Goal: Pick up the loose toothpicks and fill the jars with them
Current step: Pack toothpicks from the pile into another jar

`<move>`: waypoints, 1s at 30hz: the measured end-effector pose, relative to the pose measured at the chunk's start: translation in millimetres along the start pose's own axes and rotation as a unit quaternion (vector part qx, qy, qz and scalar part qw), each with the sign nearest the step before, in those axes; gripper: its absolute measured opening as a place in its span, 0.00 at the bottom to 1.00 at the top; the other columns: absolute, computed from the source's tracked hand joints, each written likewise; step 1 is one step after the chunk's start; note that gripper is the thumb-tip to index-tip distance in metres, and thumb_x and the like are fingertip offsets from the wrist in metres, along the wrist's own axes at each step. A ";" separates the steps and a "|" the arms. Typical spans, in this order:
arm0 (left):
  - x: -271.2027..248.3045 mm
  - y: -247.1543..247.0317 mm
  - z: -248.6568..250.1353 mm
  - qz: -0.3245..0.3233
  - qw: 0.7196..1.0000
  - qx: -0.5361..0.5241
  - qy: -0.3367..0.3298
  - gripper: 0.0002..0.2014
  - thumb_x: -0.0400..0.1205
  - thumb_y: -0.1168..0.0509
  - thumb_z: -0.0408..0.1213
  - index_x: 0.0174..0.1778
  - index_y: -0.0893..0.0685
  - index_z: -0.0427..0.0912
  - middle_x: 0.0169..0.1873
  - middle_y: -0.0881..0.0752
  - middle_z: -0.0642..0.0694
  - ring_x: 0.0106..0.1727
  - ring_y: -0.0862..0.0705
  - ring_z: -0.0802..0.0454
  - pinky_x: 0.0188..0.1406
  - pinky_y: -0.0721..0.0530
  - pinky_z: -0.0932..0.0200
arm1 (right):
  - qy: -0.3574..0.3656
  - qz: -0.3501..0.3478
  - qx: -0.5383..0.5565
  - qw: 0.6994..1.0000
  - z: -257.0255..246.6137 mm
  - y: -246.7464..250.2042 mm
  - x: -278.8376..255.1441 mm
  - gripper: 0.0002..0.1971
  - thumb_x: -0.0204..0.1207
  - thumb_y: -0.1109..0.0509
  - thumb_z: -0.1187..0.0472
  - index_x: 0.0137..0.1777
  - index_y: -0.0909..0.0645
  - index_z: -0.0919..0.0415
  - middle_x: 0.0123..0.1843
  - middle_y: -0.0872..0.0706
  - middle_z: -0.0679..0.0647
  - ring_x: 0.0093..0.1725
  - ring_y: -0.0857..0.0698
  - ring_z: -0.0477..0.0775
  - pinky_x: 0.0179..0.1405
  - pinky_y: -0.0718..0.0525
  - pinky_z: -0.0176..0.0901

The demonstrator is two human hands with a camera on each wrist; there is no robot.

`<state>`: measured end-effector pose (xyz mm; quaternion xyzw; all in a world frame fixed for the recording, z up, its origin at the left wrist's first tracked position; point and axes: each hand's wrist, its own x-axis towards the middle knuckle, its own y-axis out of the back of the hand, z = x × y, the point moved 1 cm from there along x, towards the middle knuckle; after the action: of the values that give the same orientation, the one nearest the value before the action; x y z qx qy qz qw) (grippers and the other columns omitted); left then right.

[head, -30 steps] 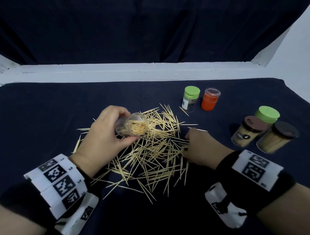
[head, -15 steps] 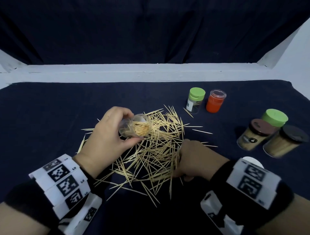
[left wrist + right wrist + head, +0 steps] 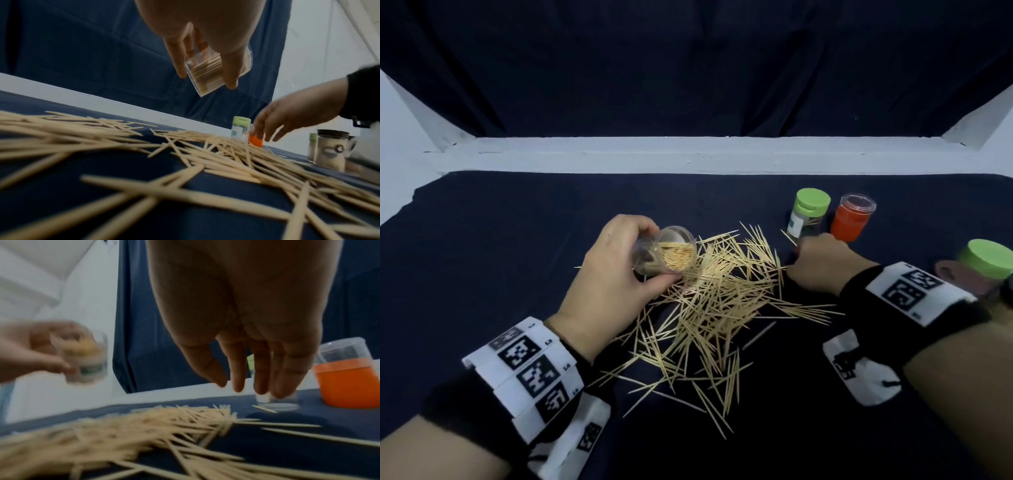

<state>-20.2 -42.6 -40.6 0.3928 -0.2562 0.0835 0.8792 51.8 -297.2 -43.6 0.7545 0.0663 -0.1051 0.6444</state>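
Toothpicks scattered mid-cloth, heaped between both hands. Left hand gripping a clear jar, tilted, partly filled, just above the heap's far left edge. Right hand over the heap's right side, fingers loosely straight, holding nothing, near the orange jar.

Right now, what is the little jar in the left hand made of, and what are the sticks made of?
The little jar looks like clear, glossy plastic: the sticks inside show through its wall, though glass can't be ruled out. The sticks look like pale, matte wood, thin with pointed ends. The left hand holds the jar tilted.
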 end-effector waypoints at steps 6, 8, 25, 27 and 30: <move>-1.1 17.2 -13.1 0.054 0.997 0.005 0.045 0.26 0.64 0.18 0.42 0.52 0.25 0.52 0.48 0.25 0.66 0.55 0.25 0.72 0.49 0.20 0.69 | 0.064 -0.043 -0.047 0.996 -33.3 -15.1 7.7 0.18 0.77 0.37 0.60 0.65 0.29 0.67 0.65 0.32 0.63 0.67 0.28 0.65 0.62 0.26 0.48; -1.9 20.4 -15.9 0.059 0.997 0.002 0.051 0.26 0.64 0.18 0.42 0.53 0.24 0.51 0.49 0.25 0.66 0.56 0.25 0.68 0.51 0.17 0.61 | 0.121 -0.060 -0.025 0.990 -50.6 -17.8 4.3 0.07 0.78 0.38 0.63 0.54 0.25 0.62 0.61 0.29 0.60 0.62 0.25 0.62 0.57 0.24 0.45; -4.3 24.7 -19.2 0.056 0.995 -0.029 0.078 0.25 0.65 0.19 0.41 0.51 0.25 0.56 0.49 0.22 0.63 0.54 0.23 0.67 0.50 0.18 0.63 | 0.184 -0.159 -0.100 0.965 -94.7 -7.6 14.2 0.49 0.50 0.41 0.15 0.53 0.21 0.60 0.60 0.24 0.55 0.54 0.20 0.53 0.59 0.19 0.52; -4.3 23.5 -20.1 0.057 0.995 -0.027 0.078 0.25 0.65 0.18 0.40 0.51 0.25 0.56 0.49 0.22 0.62 0.55 0.24 0.69 0.52 0.20 0.64 | 0.173 -0.135 -0.097 0.971 -96.7 -19.5 8.1 0.48 0.50 0.30 0.21 0.58 0.25 0.61 0.68 0.31 0.57 0.64 0.26 0.57 0.62 0.21 0.52; -3.5 21.4 -20.6 0.046 0.996 -0.023 0.075 0.26 0.65 0.19 0.41 0.51 0.26 0.57 0.50 0.23 0.62 0.55 0.23 0.69 0.51 0.20 0.66 | 0.179 -0.101 -0.050 0.977 -98.6 -24.8 0.5 0.40 0.56 0.23 0.29 0.56 0.27 0.59 0.64 0.25 0.57 0.62 0.25 0.58 0.53 0.22 0.46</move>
<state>-22.7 -12.9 -40.1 0.3533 -0.2091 0.1470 0.8999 53.7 -196.1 -52.9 0.7174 0.2619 -0.0290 0.6449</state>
